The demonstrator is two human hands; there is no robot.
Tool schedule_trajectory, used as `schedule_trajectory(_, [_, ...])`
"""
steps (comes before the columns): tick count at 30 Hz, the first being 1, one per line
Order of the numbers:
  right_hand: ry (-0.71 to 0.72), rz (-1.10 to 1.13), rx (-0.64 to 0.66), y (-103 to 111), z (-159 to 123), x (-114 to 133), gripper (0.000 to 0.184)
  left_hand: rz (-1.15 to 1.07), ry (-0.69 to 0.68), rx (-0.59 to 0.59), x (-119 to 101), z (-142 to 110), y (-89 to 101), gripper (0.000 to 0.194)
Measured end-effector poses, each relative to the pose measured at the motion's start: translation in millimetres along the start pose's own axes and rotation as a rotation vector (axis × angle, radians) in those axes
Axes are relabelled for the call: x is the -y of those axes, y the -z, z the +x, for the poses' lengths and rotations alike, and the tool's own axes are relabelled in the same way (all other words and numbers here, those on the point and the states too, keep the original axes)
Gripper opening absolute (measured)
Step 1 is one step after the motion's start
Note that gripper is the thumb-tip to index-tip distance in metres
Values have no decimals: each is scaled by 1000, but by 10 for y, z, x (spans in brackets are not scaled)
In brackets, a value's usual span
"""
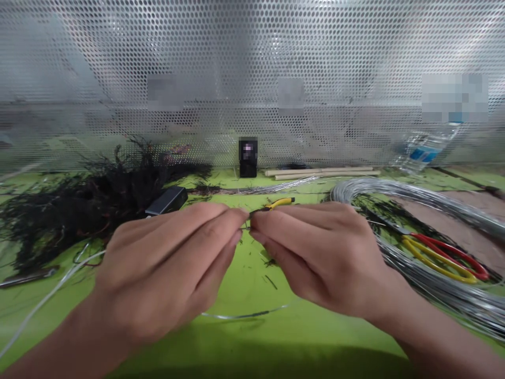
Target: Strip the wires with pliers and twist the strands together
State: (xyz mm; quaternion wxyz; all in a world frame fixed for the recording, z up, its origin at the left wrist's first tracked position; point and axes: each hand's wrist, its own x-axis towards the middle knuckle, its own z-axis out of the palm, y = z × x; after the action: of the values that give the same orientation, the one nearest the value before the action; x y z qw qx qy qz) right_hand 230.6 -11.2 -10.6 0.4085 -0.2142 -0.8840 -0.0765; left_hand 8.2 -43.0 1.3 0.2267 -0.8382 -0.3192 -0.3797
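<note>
My left hand (165,266) and my right hand (321,252) meet fingertip to fingertip over the green table (244,337). Between the pinched fingers sits a small piece of thin wire (247,226). A thin silver wire (240,316) curves under my hands and trails off to the left. Just behind my fingertips lie yellow-handled pliers (278,203).
A heap of black wiry strands (74,208) fills the left. A big coil of silver wire (434,237) lies at the right with red-and-yellow-handled scissors (442,255) on it. A black box (168,200), a small black device (248,157), wooden sticks (321,172) and a plastic bottle (424,150) stand before the perforated metal wall (252,63).
</note>
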Motion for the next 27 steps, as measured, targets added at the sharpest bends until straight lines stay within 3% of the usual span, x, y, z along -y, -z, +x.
schedule_trajectory(7, [60, -26, -7, -17, 6, -20, 26, -64, 59, 128, 15, 57, -13, 16])
schedule_trajectory(17, [46, 19, 44, -34, 22, -34, 25, -411, 337, 345, 72, 154, 46, 20])
schedule_trajectory(19, [2, 67, 70, -31, 21, -47, 24, -389, 292, 354, 102, 142, 29, 19])
schedule_trajectory(24, [-167, 264, 168, 37, 38, -52, 23, -53, -131, 133, 177, 53, -83, 9])
schedule_trajectory(27, [-245, 355, 190, 95, 58, -36, 26, 49, -183, 93, 179, -18, -118, 16])
